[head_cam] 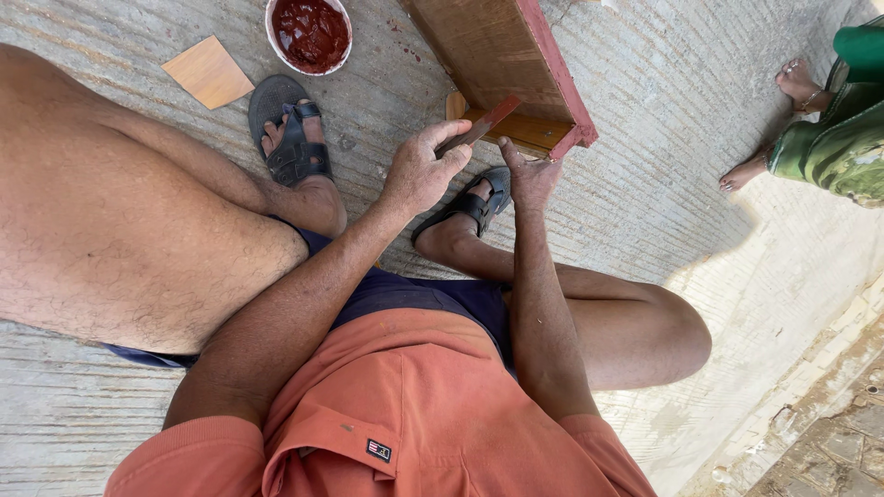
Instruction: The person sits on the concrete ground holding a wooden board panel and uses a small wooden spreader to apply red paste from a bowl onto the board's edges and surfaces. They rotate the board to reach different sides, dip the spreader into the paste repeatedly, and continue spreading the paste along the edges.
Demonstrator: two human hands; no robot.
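left hand (pixel 422 170) gripping flat blade (pixel 479 126), red-edged wooden box (pixel 502 55)

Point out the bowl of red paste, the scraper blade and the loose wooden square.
Bowl of red paste (pixel 309 33), head view, paste surface.
Scraper blade (pixel 486 122), head view, mid-blade.
Loose wooden square (pixel 209 72), head view, centre of face.

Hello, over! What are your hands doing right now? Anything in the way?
Left hand grips flat scraper blade on wooden box edge. Right hand steadies the box's corner. Bowl of red paste sits apart; nothing blocking.
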